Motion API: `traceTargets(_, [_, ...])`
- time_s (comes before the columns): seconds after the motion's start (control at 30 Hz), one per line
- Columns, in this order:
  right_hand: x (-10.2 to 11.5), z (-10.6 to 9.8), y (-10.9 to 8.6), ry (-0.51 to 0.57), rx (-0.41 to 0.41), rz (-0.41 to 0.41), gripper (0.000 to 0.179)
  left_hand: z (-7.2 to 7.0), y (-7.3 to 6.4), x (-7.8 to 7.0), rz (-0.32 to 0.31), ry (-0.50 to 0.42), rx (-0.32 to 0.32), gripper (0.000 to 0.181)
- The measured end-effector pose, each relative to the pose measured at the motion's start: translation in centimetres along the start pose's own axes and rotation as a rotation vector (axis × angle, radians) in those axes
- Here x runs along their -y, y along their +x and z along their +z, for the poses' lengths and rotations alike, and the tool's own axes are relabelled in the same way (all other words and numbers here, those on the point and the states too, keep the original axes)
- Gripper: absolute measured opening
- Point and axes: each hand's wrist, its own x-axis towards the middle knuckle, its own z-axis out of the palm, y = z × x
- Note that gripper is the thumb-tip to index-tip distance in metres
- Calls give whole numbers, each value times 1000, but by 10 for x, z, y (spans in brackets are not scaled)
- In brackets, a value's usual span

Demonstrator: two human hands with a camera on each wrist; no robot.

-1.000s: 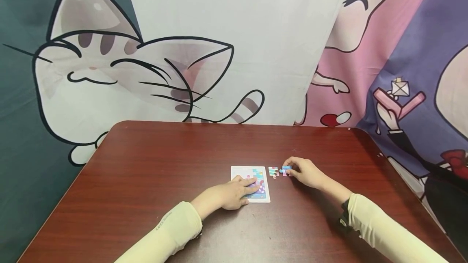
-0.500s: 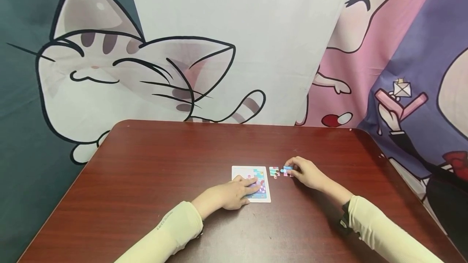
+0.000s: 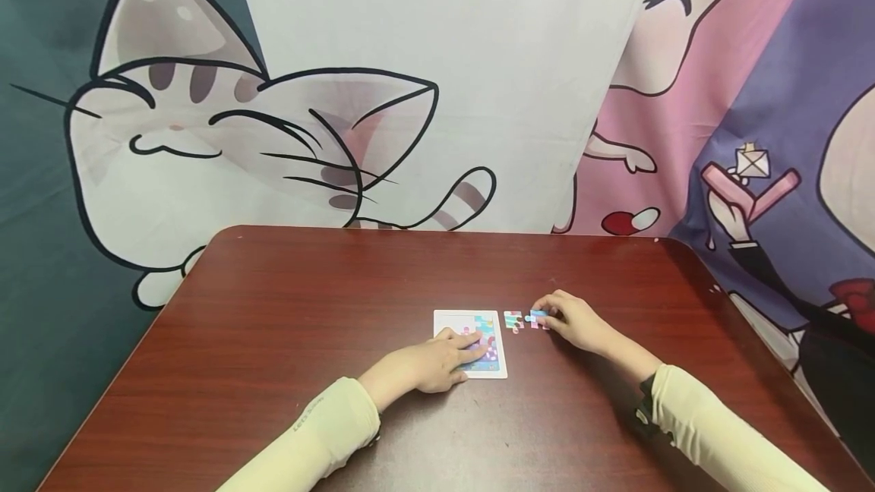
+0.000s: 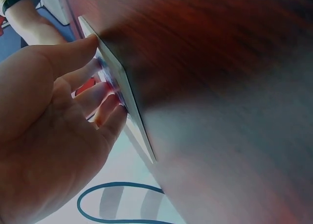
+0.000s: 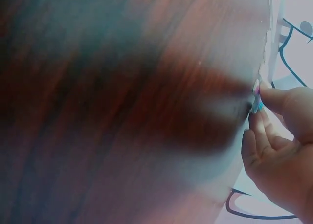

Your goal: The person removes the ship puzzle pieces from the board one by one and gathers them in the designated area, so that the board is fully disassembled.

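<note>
A white-framed jigsaw puzzle [image 3: 500, 359] with a pastel picture lies on the table. My left hand [image 3: 434, 364] rests on its left part with the fingers spread and covers some of the picture. In the left wrist view, the fingertips touch the top of the puzzle board [image 4: 131, 99] near its edge. To the right, my right hand [image 3: 577, 323] pinches a blue and pink puzzle piece [image 3: 538, 316] between thumb and fingers. The right wrist view has this piece [image 5: 257, 94] at the thumb tip, close to the tabletop. Another group of green and white puzzle pieces [image 3: 512, 320] lies between board and right hand.
The brown wooden table [image 3: 307, 302] has rounded far corners. Behind it hangs a cloth backdrop [image 3: 519, 59] with a cartoon cat and other figures. Pale sleeves [image 3: 335, 424] cover both forearms.
</note>
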Motion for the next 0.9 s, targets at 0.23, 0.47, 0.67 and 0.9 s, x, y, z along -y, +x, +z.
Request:
traceTargets(0.23, [-1, 2, -3, -27, -85, -55, 19, 0, 2, -1, 11, 35, 8, 54])
traceTargets(0.47, [-3, 1, -3, 1, -46, -41, 20, 2, 2, 1, 7, 22, 2, 54])
traceTargets(0.67, [-2, -3, -3, 12, -1, 31, 19, 2, 3, 1, 16, 31, 7, 54])
traceTargets(0.9, [1, -7, 0, 25, 33, 29, 25, 3, 3, 1, 11, 21, -6, 54])
